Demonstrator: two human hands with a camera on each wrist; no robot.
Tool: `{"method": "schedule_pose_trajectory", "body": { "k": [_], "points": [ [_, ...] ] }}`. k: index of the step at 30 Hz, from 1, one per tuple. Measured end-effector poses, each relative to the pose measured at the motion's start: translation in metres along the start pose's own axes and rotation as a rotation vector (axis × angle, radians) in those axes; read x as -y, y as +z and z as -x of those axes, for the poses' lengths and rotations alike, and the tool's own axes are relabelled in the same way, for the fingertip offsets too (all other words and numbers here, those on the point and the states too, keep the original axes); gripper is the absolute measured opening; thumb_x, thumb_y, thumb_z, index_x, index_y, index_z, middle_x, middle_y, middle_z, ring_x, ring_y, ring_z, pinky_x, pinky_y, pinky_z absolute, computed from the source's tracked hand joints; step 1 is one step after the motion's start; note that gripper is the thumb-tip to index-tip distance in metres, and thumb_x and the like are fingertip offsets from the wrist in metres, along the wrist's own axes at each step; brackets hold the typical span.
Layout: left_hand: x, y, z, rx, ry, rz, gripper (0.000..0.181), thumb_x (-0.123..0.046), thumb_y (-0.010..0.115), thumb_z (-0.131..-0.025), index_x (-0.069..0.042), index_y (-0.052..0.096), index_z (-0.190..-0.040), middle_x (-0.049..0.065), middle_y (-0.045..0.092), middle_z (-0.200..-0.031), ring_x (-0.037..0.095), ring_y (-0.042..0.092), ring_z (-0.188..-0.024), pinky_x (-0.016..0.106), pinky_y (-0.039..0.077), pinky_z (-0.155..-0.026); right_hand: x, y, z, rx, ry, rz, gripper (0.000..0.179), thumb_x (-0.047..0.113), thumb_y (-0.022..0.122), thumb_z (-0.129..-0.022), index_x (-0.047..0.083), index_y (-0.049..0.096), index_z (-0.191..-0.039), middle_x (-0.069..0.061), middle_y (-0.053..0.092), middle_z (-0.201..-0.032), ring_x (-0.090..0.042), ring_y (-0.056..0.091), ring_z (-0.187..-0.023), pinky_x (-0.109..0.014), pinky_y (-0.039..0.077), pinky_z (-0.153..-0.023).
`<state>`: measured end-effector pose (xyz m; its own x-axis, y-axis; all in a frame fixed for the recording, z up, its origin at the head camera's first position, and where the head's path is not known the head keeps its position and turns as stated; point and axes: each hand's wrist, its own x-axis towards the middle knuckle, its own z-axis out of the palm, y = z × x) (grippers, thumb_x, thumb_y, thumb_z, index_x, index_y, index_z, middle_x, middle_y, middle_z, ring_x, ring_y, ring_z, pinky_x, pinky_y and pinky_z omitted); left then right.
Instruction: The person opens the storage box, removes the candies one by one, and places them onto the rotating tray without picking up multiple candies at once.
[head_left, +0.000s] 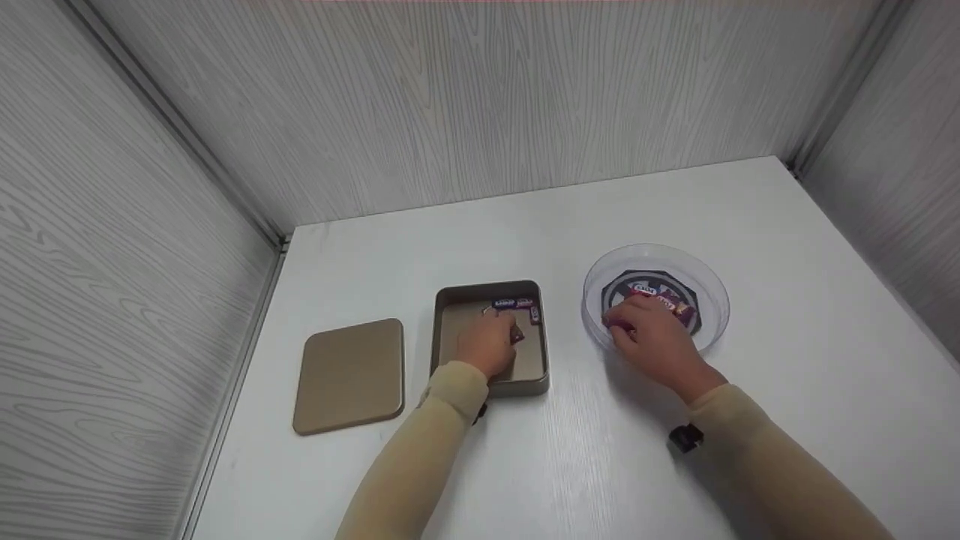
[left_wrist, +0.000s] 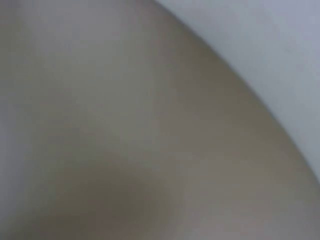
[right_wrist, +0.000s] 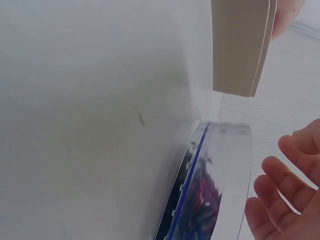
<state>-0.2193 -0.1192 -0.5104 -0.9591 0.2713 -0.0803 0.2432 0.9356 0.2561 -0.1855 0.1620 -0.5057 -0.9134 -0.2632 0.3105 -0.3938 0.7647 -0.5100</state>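
Note:
My left hand (head_left: pixel 486 345) reaches down into a tin box (head_left: pixel 544 352). Its fingers are bent, and a dark wrapped candy (head_left: pixel 517 334) shows at the thumb side, pinched there. More wrapped candies (head_left: pixel 514 304) lie in a row along the tin's far wall, with another candy (head_left: pixel 535 315) by the right wall. Over the near rim of a clear round dish (head_left: pixel 716 296) is my right hand (head_left: pixel 656 341), fingers loosely curved. Red and purple wrapped candies (head_left: pixel 679 309) lie in that dish. In the right wrist view, no candy shows between the right hand's curved fingers (right_wrist: pixel 285 186).
A flat gold lid (head_left: pixel 351 375) lies on the white table (head_left: pixel 577 450), left of the tin. Grey wood-grain panels (head_left: pixel 480 97) enclose the table at the back and sides. The left wrist view shows only a blurred tan surface beside white.

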Motion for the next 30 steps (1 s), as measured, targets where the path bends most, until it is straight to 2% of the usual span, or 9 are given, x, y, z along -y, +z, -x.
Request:
{"method": "schedule_pose_trajectory", "body": {
  "k": [3,5,10,12,14,17,22,26,30],
  "points": [
    [-0.001,0.000,0.001,0.003,-0.010,-0.033,0.005,-0.016,0.066,-0.096,-0.014,0.066,-0.101,0.003,0.066,-0.095,0.021,0.064,-0.088,0.043,0.054,-0.074,0.005,0.003,0.001,-0.003,-0.011,-0.018,0.019,0.010,0.065,-0.092,0.009,0.075,-0.108,-0.005,0.067,-0.107,-0.027,0.057,-0.108,-0.045,0.046,-0.097],
    [-0.001,0.000,0.002,0.020,-0.019,-0.035,0.007,-0.016,0.066,-0.096,-0.013,0.063,-0.101,0.003,0.066,-0.093,0.021,0.064,-0.085,0.043,0.055,-0.073,0.007,0.006,0.003,0.003,-0.006,-0.026,0.020,0.011,0.066,-0.092,0.010,0.075,-0.110,-0.004,0.067,-0.109,-0.026,0.057,-0.109,-0.045,0.046,-0.097],
    [0.002,0.004,0.004,0.057,-0.046,0.009,0.026,-0.011,0.072,-0.086,-0.012,0.058,-0.107,0.003,0.064,-0.092,0.022,0.063,-0.083,0.043,0.054,-0.073,0.014,0.013,0.007,0.029,0.004,-0.038,0.021,0.015,0.066,-0.093,0.013,0.074,-0.113,-0.003,0.067,-0.114,-0.027,0.058,-0.114,-0.048,0.046,-0.099],
    [0.004,0.004,0.005,0.058,-0.053,0.034,0.032,-0.013,0.074,-0.085,-0.011,0.057,-0.111,0.004,0.064,-0.093,0.023,0.063,-0.083,0.043,0.054,-0.074,0.017,0.016,0.008,0.031,-0.001,-0.049,0.021,0.015,0.066,-0.094,0.013,0.073,-0.113,-0.002,0.068,-0.114,-0.028,0.058,-0.115,-0.048,0.046,-0.099],
    [0.005,0.003,0.007,0.054,-0.062,0.082,0.035,-0.019,0.075,-0.086,-0.012,0.055,-0.114,0.004,0.065,-0.096,0.023,0.063,-0.085,0.043,0.054,-0.075,0.021,0.018,0.009,0.033,-0.006,-0.066,0.022,0.015,0.066,-0.094,0.013,0.073,-0.114,-0.002,0.068,-0.116,-0.027,0.058,-0.117,-0.048,0.046,-0.100],
    [0.007,-0.002,0.013,0.042,-0.086,0.210,0.038,-0.024,0.074,-0.088,-0.014,0.054,-0.119,0.003,0.065,-0.099,0.021,0.062,-0.084,0.041,0.053,-0.075,0.026,0.021,0.010,0.036,-0.010,-0.092,0.025,0.015,0.066,-0.094,0.014,0.072,-0.118,-0.001,0.067,-0.118,-0.025,0.058,-0.118,-0.047,0.045,-0.101],
    [0.005,-0.011,0.028,0.018,-0.109,0.458,0.045,-0.017,0.068,-0.087,-0.019,0.053,-0.130,-0.001,0.062,-0.100,0.018,0.061,-0.080,0.035,0.052,-0.065,0.035,0.024,0.014,0.040,-0.032,-0.124,0.030,0.014,0.067,-0.094,0.014,0.069,-0.124,0.001,0.066,-0.121,-0.020,0.060,-0.112,-0.042,0.049,-0.096],
    [-0.003,-0.014,0.038,-0.038,-0.049,0.541,0.053,-0.015,0.065,-0.089,-0.020,0.052,-0.141,-0.004,0.059,-0.099,0.014,0.059,-0.083,0.032,0.051,-0.068,0.044,0.024,0.016,0.018,-0.065,-0.154,0.034,0.012,0.070,-0.092,0.014,0.068,-0.127,0.000,0.067,-0.120,-0.017,0.061,-0.104,-0.040,0.052,-0.087],
    [-0.014,-0.016,0.046,-0.107,0.023,0.576,0.050,-0.014,0.066,-0.091,-0.021,0.055,-0.139,-0.003,0.059,-0.097,0.014,0.056,-0.085,0.033,0.049,-0.074,0.054,0.026,0.016,0.008,-0.096,-0.180,0.040,0.012,0.073,-0.091,0.014,0.066,-0.130,-0.001,0.066,-0.121,-0.017,0.061,-0.104,-0.039,0.053,-0.084]
  ]
}}
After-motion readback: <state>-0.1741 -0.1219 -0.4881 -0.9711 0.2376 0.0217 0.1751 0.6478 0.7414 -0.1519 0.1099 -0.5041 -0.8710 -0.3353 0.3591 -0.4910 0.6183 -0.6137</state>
